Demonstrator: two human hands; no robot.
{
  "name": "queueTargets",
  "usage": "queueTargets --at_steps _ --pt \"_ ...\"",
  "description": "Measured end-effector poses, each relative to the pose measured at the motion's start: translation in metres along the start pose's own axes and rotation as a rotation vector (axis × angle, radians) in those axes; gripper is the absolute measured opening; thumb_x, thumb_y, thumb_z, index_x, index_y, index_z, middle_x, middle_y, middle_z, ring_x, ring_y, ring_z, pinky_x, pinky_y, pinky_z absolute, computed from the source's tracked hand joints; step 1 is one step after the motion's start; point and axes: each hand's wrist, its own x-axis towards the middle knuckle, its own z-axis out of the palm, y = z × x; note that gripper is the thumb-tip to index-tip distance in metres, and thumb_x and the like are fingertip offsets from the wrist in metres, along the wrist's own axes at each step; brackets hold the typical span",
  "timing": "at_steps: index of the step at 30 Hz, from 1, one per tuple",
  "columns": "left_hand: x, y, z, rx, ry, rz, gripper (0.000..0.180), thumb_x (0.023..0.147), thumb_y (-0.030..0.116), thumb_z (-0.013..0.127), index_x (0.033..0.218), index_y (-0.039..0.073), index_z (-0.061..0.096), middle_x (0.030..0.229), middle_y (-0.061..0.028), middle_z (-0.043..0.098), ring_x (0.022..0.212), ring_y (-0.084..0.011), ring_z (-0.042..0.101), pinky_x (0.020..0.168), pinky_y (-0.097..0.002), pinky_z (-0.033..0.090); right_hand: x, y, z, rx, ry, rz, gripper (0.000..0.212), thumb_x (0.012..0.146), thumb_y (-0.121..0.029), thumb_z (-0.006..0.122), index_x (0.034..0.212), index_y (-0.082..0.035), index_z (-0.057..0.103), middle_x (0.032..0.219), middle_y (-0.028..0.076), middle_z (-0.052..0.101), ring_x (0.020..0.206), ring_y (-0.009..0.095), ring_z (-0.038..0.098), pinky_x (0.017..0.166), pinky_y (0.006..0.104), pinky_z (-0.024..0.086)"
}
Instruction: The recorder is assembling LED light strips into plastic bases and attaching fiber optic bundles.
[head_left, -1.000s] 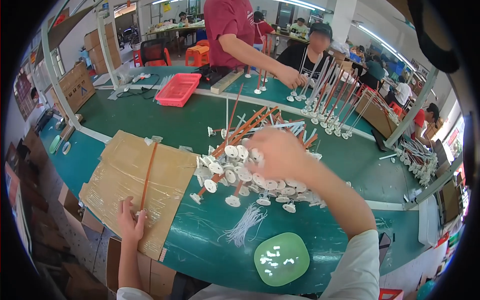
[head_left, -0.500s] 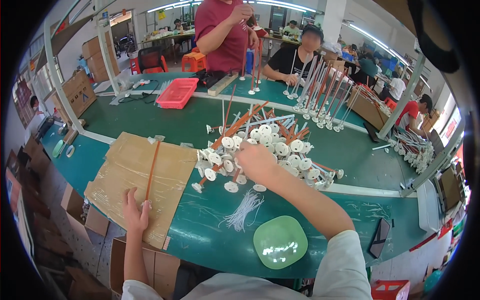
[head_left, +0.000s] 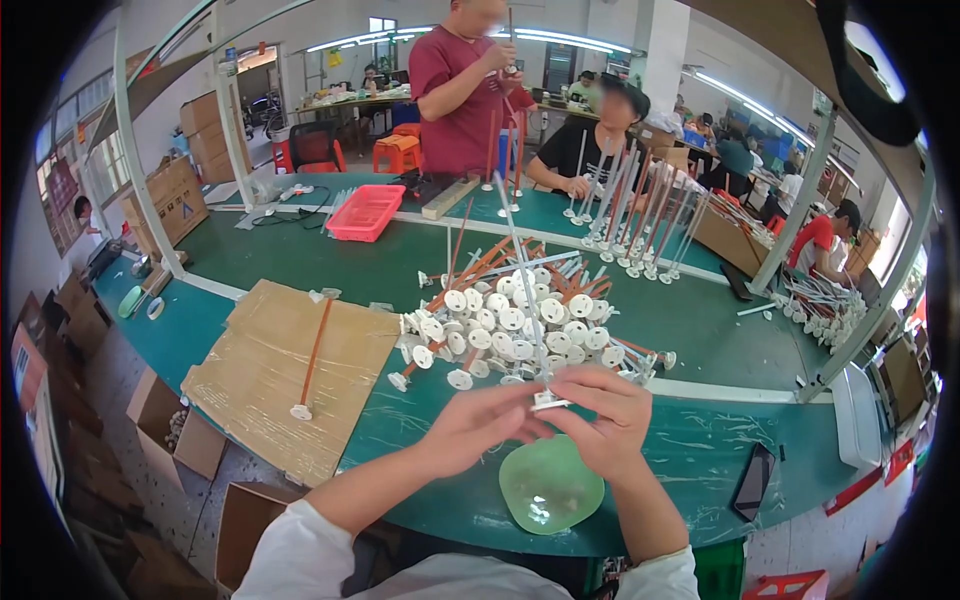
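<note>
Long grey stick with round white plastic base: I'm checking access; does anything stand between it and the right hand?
Nothing visible does: the right hand holds the long grey stick at its round white base; the pile of white-based sticks lies beyond.

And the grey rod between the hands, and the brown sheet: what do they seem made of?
Grey rod: metal or plastic, unclear which; pale with slight sheen.
Brown sheet: likely cardboard, matt brown with rough edges, glossy in streaks as if taped.
</note>
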Motion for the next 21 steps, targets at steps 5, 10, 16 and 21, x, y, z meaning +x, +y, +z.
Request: queueTargets --at_steps 5,10,16,21 --pt "0.042 0.002 0.006 -0.148 -0.154 0.100 0.042 0.097 0.006 0.057 0.136 -0.009 0.047 0.125 -0.0187 0.061 0.112 -0.0239 0.063 0.097 -0.0388 0.052 0.010 0.015 -0.006 -0.109 0.127 -0.237 0.031 0.061 0.001 0.083 0.090 0.002 0.073 0.091 0.014 0.071 0.089 0.030 0.070 0.078 0.0367 0.056" --pt "0.044 0.001 -0.005 -0.035 -0.096 0.170 0.049 0.085 -0.001 0.070 0.130 -0.010 0.053 0.117 -0.0194 0.066 0.112 -0.0248 0.063 0.097 -0.0373 0.051 0.007 0.014 -0.012 -0.477 0.118 -0.570 0.030 0.063 -0.002 0.083 0.090 -0.001 0.068 0.087 0.012 0.071 0.080 0.028 0.071 0.061 0.0350 0.055" --pt "0.044 -0.002 -0.015 -0.191 -0.238 0.181 0.051 0.082 -0.003 0.072 0.129 -0.013 0.052 0.126 -0.0268 0.060 0.112 -0.0269 0.064 0.095 -0.0381 0.052 0.002 0.014 -0.006 -0.369 0.064 -0.571 0.026 0.066 -0.001 0.081 0.089 -0.001 0.068 0.090 0.011 0.068 0.074 0.025 0.069 0.056 0.0301 0.054" --pt "0.047 -0.006 -0.029 -0.205 -0.438 0.174 0.053 0.085 -0.004 0.068 0.134 -0.010 0.050 0.135 -0.0233 0.054 0.121 -0.0269 0.058 0.102 -0.0409 0.047 0.004 0.014 -0.005 -0.155 0.006 -0.534 0.024 0.069 0.002 0.079 0.089 -0.002 0.068 0.090 0.011 0.066 0.073 0.024 0.065 0.053 0.0298 0.050"
